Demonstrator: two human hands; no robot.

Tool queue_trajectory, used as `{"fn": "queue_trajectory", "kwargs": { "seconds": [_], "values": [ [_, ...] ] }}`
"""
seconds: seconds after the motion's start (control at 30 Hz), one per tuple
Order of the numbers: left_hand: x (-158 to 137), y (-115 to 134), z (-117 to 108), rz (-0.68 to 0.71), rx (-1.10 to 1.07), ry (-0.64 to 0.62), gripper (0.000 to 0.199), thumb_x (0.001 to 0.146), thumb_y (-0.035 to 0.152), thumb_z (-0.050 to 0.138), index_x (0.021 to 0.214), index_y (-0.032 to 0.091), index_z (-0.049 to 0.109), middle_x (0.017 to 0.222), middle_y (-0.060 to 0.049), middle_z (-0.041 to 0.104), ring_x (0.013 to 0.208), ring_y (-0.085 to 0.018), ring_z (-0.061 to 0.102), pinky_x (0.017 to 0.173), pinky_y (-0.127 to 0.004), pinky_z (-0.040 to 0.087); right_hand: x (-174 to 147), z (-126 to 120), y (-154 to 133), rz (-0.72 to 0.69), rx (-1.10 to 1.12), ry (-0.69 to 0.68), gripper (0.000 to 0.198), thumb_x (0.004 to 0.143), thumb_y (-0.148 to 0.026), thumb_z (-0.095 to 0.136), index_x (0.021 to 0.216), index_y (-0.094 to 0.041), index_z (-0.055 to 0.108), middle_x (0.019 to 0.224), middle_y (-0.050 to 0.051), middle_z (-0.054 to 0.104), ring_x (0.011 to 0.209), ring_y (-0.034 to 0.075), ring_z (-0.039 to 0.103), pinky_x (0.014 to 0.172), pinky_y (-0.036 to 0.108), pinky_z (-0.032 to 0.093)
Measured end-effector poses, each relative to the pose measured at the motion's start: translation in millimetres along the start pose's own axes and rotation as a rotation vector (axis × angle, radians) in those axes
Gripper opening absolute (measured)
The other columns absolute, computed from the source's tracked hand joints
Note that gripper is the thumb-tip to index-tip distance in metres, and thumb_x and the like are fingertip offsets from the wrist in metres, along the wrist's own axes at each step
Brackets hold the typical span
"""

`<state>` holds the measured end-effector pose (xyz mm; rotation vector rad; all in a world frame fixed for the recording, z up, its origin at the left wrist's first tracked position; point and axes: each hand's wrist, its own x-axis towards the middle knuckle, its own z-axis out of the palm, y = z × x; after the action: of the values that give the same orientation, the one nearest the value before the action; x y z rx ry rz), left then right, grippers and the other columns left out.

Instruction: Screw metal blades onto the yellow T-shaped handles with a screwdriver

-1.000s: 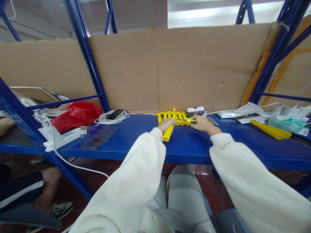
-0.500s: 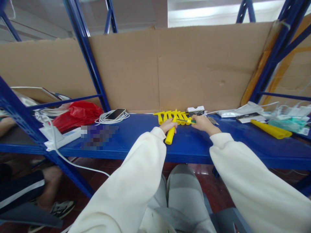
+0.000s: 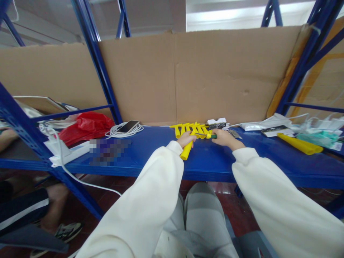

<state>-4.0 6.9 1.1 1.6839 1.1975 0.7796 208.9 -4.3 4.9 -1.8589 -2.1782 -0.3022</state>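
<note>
My left hand (image 3: 185, 138) is closed around a yellow plastic piece with a tubular handle (image 3: 186, 152), whose wide lower end slants toward me and to the left. In my right hand (image 3: 225, 138) is a screwdriver (image 3: 214, 136) with a green and yellow handle. Its thin shaft points left at the upper part of the yellow piece; whether the tip touches a screw there is too small to tell. Just behind both hands, several similar yellow pieces (image 3: 177, 132) lie side by side in a row on the blue shelf (image 3: 150, 150).
A small box (image 3: 216, 123) stands behind the row, by the cardboard panel (image 3: 139, 79). To the left are a phone (image 3: 129, 126) on a coiled white cable, a red bag (image 3: 86, 125) and a power strip (image 3: 77, 152). A larger yellow piece (image 3: 299, 144) lies far right.
The lower end of the yellow piece in my left hand has swung slightly left, so it tilts more. My right hand with the screwdriver stays almost in place.
</note>
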Motion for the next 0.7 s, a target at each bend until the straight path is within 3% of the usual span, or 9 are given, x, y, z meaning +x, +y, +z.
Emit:
{"fn": "queue_trajectory", "kwargs": {
  "seconds": [0.3, 0.7],
  "values": [
    [-0.6, 0.3, 0.5, 0.026, -0.016, 0.024, 0.016, 0.074, 0.011, 0.053, 0.087, 0.017, 0.059, 0.044, 0.006, 0.047, 0.042, -0.015, 0.052, 0.049, -0.025, 0.046, -2.9, -3.6, -3.7, 0.033, 0.019, -0.013, 0.026, 0.081, -0.024, 0.066, 0.106, -0.017, 0.068, 0.103, 0.014, 0.077, 0.09, 0.027, 0.072, 0.071, 0.028, 0.047],
    [-10.8, 11.1, -3.0, 0.028, -0.068, 0.038, 0.021, 0.071, 0.007, 0.051, 0.088, 0.016, 0.059, 0.043, 0.006, 0.047, 0.041, -0.015, 0.051, 0.048, -0.023, 0.043, 0.5, 2.7, -3.1, -0.009, 0.087, -0.014, 0.029, 0.085, -0.03, 0.062, 0.109, -0.018, 0.07, 0.11, 0.012, 0.077, 0.095, 0.026, 0.072, 0.08, 0.028, 0.05]
  ]
}}
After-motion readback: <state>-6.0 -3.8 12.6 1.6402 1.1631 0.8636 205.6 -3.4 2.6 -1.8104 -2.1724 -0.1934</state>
